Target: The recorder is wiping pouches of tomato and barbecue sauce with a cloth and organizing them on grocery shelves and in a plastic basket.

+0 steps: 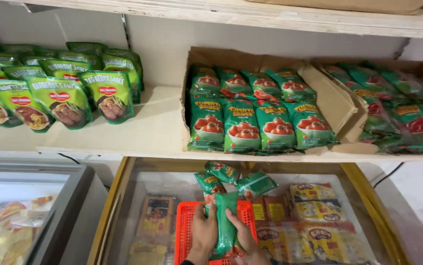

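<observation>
Over on the far left, we are looking at a row of green sauce pouches (59,98) standing upright on the pale wooden shelf (157,127), leaning lightly against one another. Below them, a glass-topped freezer (49,216) is showing yellow packets through its lid.

Moving toward the middle, we are seeing our left hand (203,234) wrapping around the left edge of a green pouch (226,223), fingers curled in against it, thumb side toward us. The pouch is standing on end, held just above an orange plastic basket (187,230) that is resting on the glass lid of a wood-framed chest freezer (363,196). Our right hand (242,234) is pressing on the pouch's other edge, fingers closing over the front, so both hands are gripping the same pouch between them. Just beyond our fingertips, three more green pouches (233,179) are lying loose on the glass, touching each other in a small heap.

Above that, an open cardboard tray (329,98) is sitting on the shelf, and tomato sauce pouches (250,122) are filling it in two rows, front row standing upright.

Swinging right, a second cardboard tray (422,68) is holding more green pouches, blurred here, lying tilted. Under the glass on this side, yellow wrapped packs (314,206) are lying stacked inside the freezer.
</observation>
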